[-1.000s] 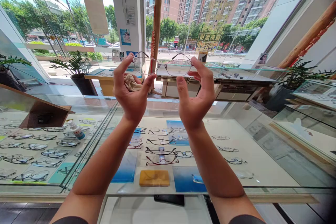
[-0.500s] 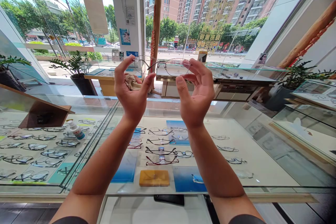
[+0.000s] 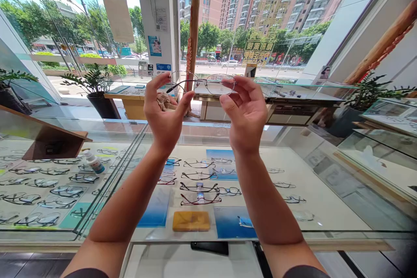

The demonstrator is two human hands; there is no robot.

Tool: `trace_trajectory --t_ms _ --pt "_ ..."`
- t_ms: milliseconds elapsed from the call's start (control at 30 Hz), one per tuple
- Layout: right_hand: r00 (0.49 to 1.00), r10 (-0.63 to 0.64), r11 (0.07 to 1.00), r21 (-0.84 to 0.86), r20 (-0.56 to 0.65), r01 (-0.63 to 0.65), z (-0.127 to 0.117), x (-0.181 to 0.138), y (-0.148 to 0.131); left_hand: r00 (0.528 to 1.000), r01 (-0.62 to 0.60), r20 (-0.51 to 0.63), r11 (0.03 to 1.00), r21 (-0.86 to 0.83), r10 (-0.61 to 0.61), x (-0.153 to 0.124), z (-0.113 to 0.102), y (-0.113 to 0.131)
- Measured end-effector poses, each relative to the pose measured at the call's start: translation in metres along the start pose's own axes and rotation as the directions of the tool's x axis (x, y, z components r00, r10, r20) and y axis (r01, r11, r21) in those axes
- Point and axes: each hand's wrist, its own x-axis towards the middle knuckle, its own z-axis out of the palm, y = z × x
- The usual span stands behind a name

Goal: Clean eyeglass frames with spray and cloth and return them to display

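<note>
I hold a pair of thin-rimmed eyeglasses (image 3: 201, 80) up in the air in front of me, level with the street window. My left hand (image 3: 166, 124) is closed on the left side of the frame, and a crumpled beige cloth (image 3: 167, 101) is tucked in its lower fingers. On the other side, my right hand (image 3: 248, 115) pinches the right rim between thumb and fingers. One dark-tipped temple shows behind the left lens. Below my forearms, inside the glass counter, several eyeglasses (image 3: 199, 187) lie in rows.
A yellow-brown case (image 3: 191, 221) lies near the counter's front edge, and a black phone-like object (image 3: 210, 248) is just below. At left stand a pump bottle (image 3: 94, 163) and a wooden board (image 3: 54, 141). A wooden post (image 3: 193, 30) rises beyond the counter.
The eyeglasses have turned slightly, so the dark temple tip now points left. My right hand has tilted a little and its fingers have shifted on the rim.
</note>
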Motion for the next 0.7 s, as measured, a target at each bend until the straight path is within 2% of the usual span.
trace_trajectory --t_ms 167,333,600,700 --pt "0.998 0.056 0.998 -0.015 -0.005 -0.056 0.0 0.001 0.002 0.996 0.088 0.036 0.995 -0.048 -0.086 0.001 -0.002 0.003" --pt "0.996 0.092 0.995 0.046 0.005 -0.092 0.001 0.0 0.003 0.974 0.222 0.085 0.966 -0.134 -0.212 0.002 -0.003 0.005" --pt "0.997 0.059 0.996 -0.075 0.057 -0.055 -0.002 -0.002 0.017 0.936 0.35 0.115 0.916 -0.197 -0.333 0.0 -0.001 0.003" --pt "0.997 0.061 0.994 -0.099 0.041 -0.057 -0.004 0.0 0.017 0.934 0.345 0.167 0.917 -0.202 -0.315 0.006 -0.005 0.002"
